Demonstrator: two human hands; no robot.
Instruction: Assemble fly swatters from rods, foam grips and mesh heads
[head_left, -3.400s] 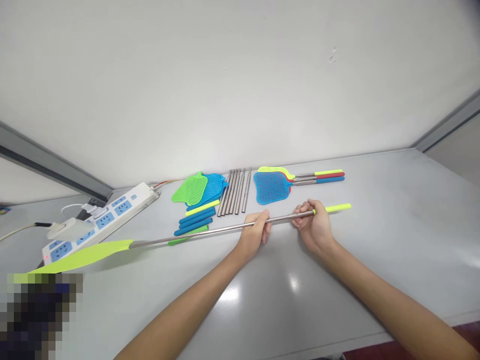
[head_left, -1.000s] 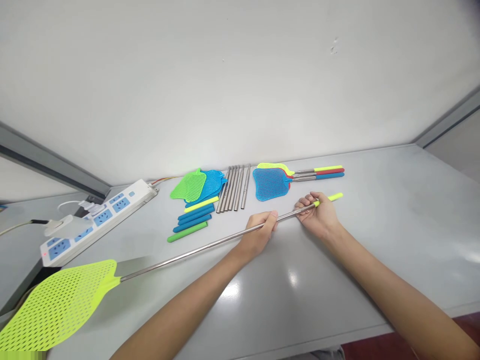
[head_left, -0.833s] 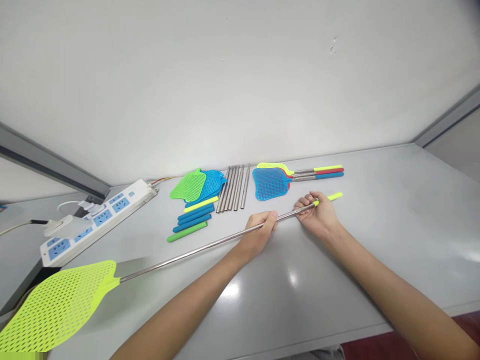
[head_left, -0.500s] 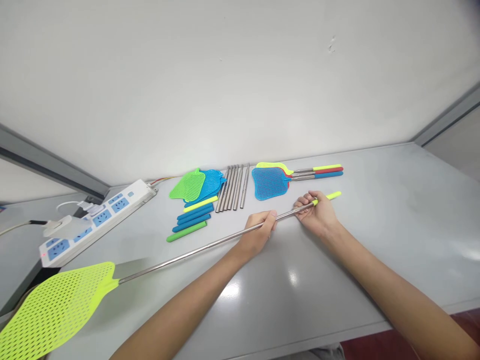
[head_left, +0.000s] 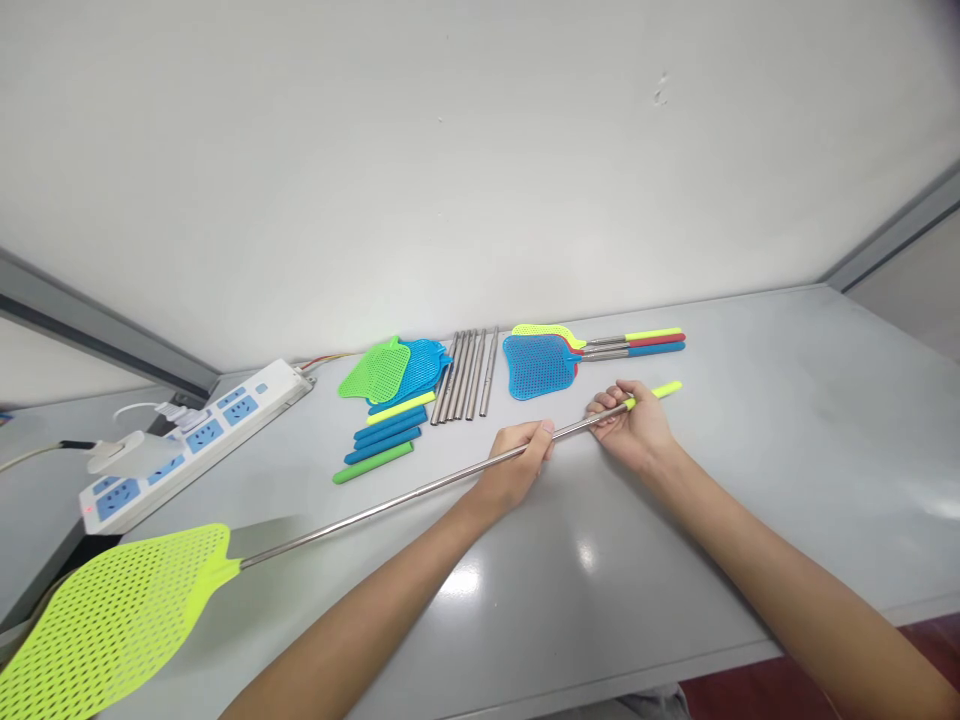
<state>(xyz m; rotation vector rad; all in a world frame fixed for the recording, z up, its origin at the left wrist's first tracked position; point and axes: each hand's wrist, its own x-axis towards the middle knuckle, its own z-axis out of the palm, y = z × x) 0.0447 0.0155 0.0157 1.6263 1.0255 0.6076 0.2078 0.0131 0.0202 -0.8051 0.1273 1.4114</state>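
A yellow fly swatter [head_left: 120, 620] with an extended metal rod slants across the table, its mesh head at the lower left and partly cut off by the frame. My left hand [head_left: 521, 460] is closed around the middle of the rod. Farther right, my right hand [head_left: 636, 425] grips the swatter by its yellow sleeve handle, whose tip sticks out past the palm. Beyond my hands lie swatters with handles on, the blue one [head_left: 540, 367] on top, overlapping a yellow one [head_left: 551, 332] and a mostly hidden red one.
Metal rods [head_left: 470, 375] lie side by side near the wall. Left of them are loose green [head_left: 375, 370] and blue [head_left: 421, 365] swatter heads, with several coloured handle sleeves [head_left: 390, 430] in front. A white power strip [head_left: 202, 440] with plugs lies at the left.
Hardly anything differs. Both hands keep their grip, and the yellow swatter's head has shifted very slightly to the right.
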